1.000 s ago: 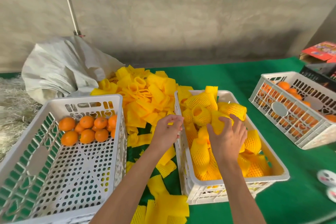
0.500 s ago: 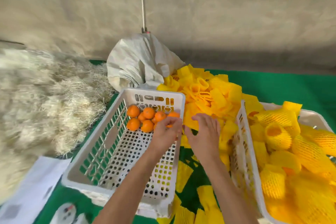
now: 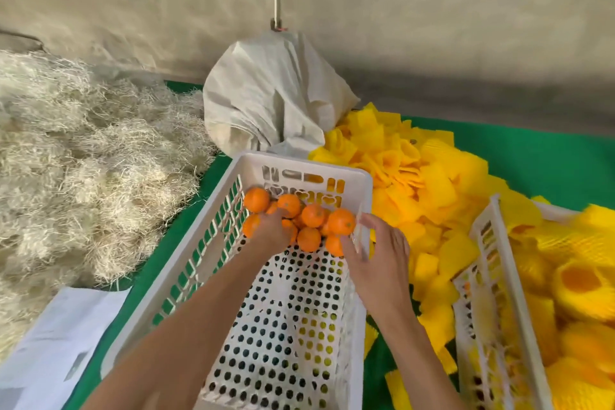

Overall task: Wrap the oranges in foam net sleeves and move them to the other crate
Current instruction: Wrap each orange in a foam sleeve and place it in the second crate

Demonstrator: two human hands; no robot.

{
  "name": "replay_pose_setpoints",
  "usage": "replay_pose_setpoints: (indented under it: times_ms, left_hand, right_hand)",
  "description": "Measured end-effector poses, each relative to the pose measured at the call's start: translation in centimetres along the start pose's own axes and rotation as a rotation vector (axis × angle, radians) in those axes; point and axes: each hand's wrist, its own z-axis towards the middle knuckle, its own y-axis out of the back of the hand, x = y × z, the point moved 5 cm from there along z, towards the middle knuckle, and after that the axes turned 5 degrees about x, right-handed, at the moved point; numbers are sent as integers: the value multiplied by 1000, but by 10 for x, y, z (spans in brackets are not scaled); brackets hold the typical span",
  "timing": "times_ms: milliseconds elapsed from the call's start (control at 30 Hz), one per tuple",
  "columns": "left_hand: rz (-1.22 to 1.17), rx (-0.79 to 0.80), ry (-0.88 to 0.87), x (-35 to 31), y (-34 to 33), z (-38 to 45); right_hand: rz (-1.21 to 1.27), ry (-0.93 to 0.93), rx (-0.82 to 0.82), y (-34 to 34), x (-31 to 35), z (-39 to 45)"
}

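Note:
Several bare oranges (image 3: 312,215) lie heaped at the far end of a white perforated crate (image 3: 299,164) in the middle. My left hand (image 3: 273,231) reaches into that heap, fingers curled down among the fruit; they are hidden, so a grasp cannot be made out. My right hand (image 3: 377,258) straddles the crate's right wall, fingers spread, thumb beside the nearest orange, holding nothing. Loose yellow foam net sleeves (image 3: 416,173) are piled to the right of the crate. A second white crate (image 3: 499,243) at the right edge holds oranges wrapped in yellow sleeves (image 3: 579,283).
A grey-white sack (image 3: 273,93) tied to a cord stands behind the middle crate. A mound of pale straw (image 3: 83,160) fills the left side. White paper (image 3: 50,359) lies at the lower left. Green cloth (image 3: 532,156) covers the table; a concrete wall rises behind.
Both hands have left the crate of wrapped oranges and swung left. The left hand has gone down into the bare oranges and the right hand has come to the crate's right wall.

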Motion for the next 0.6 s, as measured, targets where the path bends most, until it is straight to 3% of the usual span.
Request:
replay_pose_setpoints:
  times_ms: [167,467,600]
  left_hand:
    - [243,88,-64,8,-18,20]
    - [327,112,-77,11,-13,16]
    - [293,25,-126,-14,25,-16]
  right_hand:
    - [17,-63,-27,14,-22,-1]
    - [50,-119,-11,38,-43,-12]
    - [88,-130,4,53,-44,-11]
